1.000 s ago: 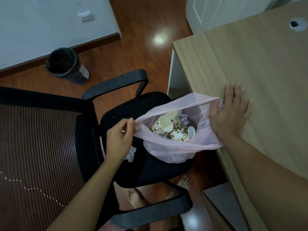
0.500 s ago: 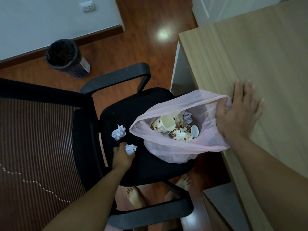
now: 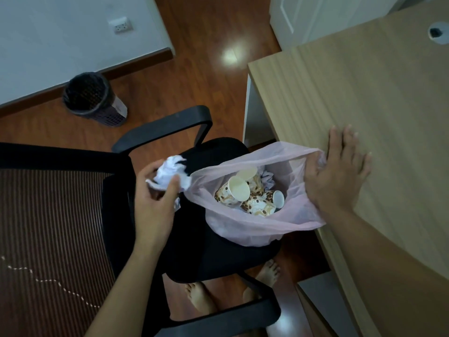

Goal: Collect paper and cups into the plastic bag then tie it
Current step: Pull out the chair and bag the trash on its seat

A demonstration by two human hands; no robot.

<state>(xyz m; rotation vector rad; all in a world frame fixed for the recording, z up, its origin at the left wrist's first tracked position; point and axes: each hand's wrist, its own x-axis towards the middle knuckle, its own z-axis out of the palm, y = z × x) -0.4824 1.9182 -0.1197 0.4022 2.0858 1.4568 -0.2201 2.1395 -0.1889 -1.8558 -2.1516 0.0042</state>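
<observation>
At the far left a black mesh waste bin (image 3: 93, 98) lined with a dark bag stands on the reddish wood floor (image 3: 194, 57), below a wall socket (image 3: 120, 25). Nearer, a black office chair (image 3: 218, 254) fills the middle, its striped mesh back to the left and its seat under the bag.

The left hand (image 3: 155, 198) hangs over the seat, fingers and thumb curled round a wad of white crumpled paper (image 3: 173, 172), which is just beside the left rim of the bag, touching or nearly so. A scrap of white shows below the thumb; whether it belongs to the same wad cannot be told.

The plastic bag (image 3: 255, 224) is thin, pale pink and see-through, its mouth stretched wide open. It sags on the right part of the seat against the desk edge. Inside lie several paper cups (image 3: 239, 193), cream within and printed with brown coffee beans, tumbled on their sides, with more crumpled white paper at the far side of them.

The right hand (image 3: 337, 173) lies flat on the light wood desk (image 3: 364, 93), fingers straight and spread, the thumb side pinning the bag's right rim at the desk edge. The two hands are well apart, one on each side of the bag's mouth. Bare feet (image 3: 199, 297) show under the chair.
</observation>
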